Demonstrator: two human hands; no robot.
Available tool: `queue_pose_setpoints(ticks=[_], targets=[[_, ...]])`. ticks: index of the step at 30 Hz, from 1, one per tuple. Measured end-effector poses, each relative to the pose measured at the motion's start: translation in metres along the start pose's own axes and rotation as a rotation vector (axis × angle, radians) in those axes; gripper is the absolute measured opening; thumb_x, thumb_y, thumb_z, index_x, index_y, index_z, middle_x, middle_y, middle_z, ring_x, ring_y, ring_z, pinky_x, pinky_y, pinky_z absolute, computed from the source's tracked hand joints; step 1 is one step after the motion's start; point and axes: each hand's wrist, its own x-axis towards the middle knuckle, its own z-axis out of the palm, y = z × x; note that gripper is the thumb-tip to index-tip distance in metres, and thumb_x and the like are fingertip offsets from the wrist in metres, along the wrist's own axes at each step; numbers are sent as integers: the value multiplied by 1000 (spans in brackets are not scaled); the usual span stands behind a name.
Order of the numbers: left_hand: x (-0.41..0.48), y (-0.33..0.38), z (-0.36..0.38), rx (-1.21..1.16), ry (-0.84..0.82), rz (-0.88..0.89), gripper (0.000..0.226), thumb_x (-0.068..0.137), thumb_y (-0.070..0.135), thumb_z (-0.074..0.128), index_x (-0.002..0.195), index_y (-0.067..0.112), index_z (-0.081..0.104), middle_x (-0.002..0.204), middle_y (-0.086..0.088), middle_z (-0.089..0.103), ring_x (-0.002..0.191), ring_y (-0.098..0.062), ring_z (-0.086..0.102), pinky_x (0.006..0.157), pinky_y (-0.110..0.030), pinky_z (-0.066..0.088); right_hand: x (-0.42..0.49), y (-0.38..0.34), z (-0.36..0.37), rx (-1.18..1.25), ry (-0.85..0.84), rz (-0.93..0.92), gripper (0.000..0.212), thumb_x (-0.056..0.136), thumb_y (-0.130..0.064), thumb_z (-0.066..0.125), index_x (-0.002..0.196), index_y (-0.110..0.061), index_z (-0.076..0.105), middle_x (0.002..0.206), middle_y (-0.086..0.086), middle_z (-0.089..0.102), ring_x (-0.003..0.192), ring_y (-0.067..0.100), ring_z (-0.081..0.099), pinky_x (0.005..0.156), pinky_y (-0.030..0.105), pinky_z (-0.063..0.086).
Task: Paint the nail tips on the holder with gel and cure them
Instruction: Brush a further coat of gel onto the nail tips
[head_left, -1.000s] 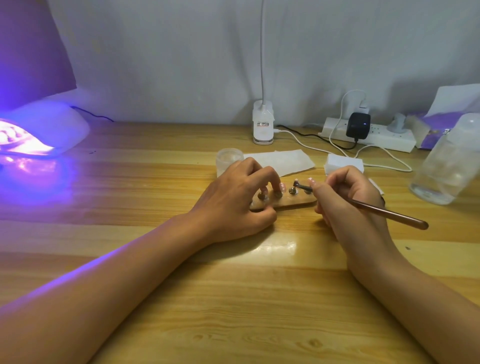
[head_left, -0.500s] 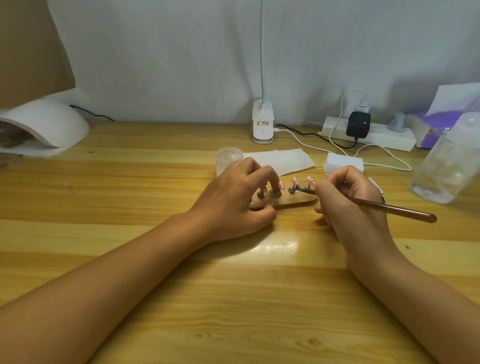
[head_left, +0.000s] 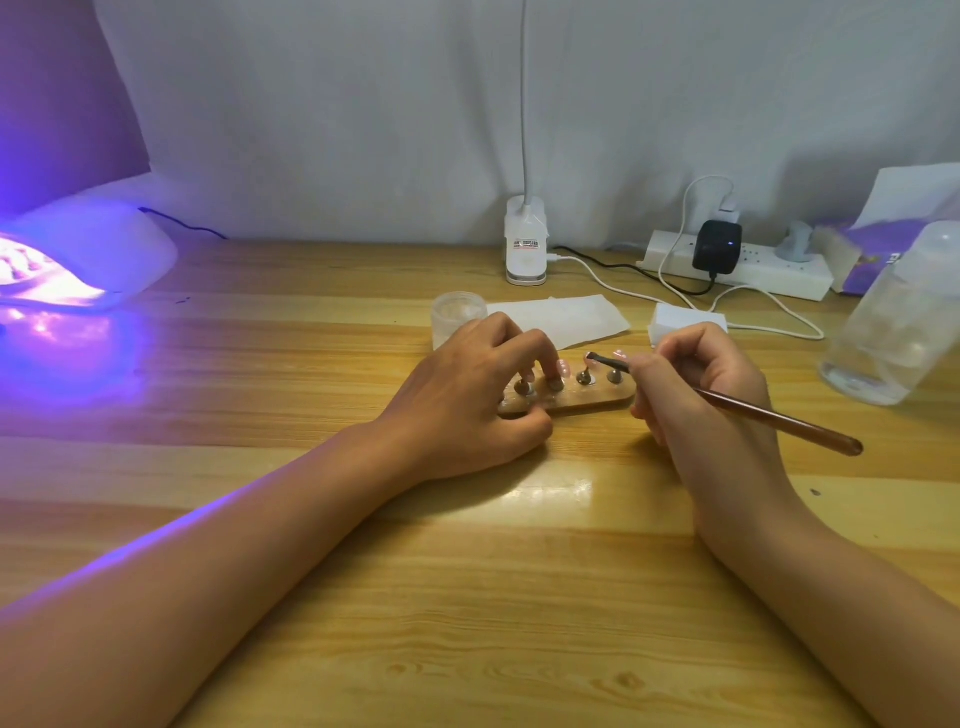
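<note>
- White domed curing lamp (head_left: 98, 249), glowing violet, far left, well apart.
- Left hand (head_left: 467, 400) curled over oblong wooden holder (head_left: 597, 401) at centre, steadying it.
- Right hand (head_left: 701, 395) pinching slim brown brush (head_left: 769, 415), bristles at pink nail tip (head_left: 589, 357).
- Painting step judged in hand; next: even strokes, then lamp.

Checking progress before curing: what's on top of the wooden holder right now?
On the wooden holder, metal pegs carry pink nail tips; three show, the brush at the middle one. The left hand grips the holder's left end, hiding whatever sits there.
</note>
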Motion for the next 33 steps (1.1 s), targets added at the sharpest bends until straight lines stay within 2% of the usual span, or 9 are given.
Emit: queue_pose_setpoints(ticks=[9,20,27,33], targets=[[0,0,0,-5,8,0,32,76,47,49,106,40,58,101,13,50,98,-7,50,76,-37,51,1,3,0,-20,-17,29,9,90,-19,63,87,-12,59,68,2,58,64,13,52,56,29,42],[0,1,-1,1,-7,0,30,78,44,53,107,40,58,101,12,49,97,-8,49,74,-34,51,1,4,0,-56,-18,31,19,87,-24,65,85,-7,57,61,-7,56,61,10,52,53,27,45],[-1,2,-2,-2,-10,-4,30,78,43,54,108,39,59,102,12,50,98,-9,50,76,-36,51,1,3,0,-29,-15,18,10,90,-22,63,85,-15,57,70,4,57,63,14,50,55,30,40],[-1,3,-2,-9,-4,3,29,78,41,56,107,38,59,101,11,50,97,-10,50,74,-38,52,-1,1,2,-70,-17,-51,10,91,-27,62,90,-18,57,77,4,63,69,15,56,61,36,44]])
